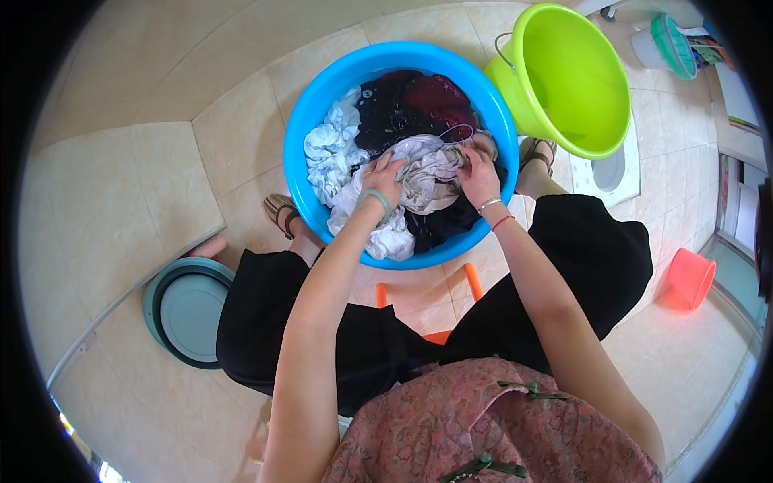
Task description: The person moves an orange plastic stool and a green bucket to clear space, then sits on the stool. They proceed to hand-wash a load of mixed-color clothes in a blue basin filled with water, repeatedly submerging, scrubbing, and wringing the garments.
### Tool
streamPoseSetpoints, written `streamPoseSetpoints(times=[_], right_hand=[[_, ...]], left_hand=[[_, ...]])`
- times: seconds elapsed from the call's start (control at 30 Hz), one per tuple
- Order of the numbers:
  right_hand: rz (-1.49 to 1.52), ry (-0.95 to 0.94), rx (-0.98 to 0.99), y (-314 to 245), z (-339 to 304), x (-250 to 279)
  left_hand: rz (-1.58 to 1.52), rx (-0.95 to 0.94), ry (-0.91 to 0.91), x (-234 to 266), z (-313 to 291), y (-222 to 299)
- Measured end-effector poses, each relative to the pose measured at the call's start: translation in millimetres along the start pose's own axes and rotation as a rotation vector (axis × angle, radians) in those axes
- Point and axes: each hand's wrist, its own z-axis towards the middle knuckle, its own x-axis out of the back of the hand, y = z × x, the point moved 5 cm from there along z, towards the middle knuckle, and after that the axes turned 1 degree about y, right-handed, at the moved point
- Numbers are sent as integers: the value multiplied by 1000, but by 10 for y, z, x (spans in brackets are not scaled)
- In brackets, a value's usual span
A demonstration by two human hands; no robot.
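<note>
Nearby, green bucket seemingly touches blue basin.

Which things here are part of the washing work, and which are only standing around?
In use: left hand, right hand, pale cloth, blue basin, dark clothes.
Idle: green bucket, grey basin, orange pail.

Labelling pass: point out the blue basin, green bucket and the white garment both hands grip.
blue basin (pixel 299 129): head view, bare left rim.
green bucket (pixel 592 84): head view, inner wall.
white garment (pixel 431 173): head view, bunched cloth between the hands.
</note>
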Motion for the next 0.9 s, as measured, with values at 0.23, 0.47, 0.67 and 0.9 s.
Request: streamPoseSetpoints(times=[0.23,0.47,0.67,0.9], right_hand=[[-96,-307,2,-38,-234,-279],[-100,-361,-125,-187,-280,-226],[-348,225,73,-241,158,293],[-273,-48,-270,166,203,158]], left_hand=[[59,-4,117,248,-388,503],[349,-78,-74,104,-445,527],[273,-50,-140,92,-393,469],[214,-36,-160,99,-382,522]])
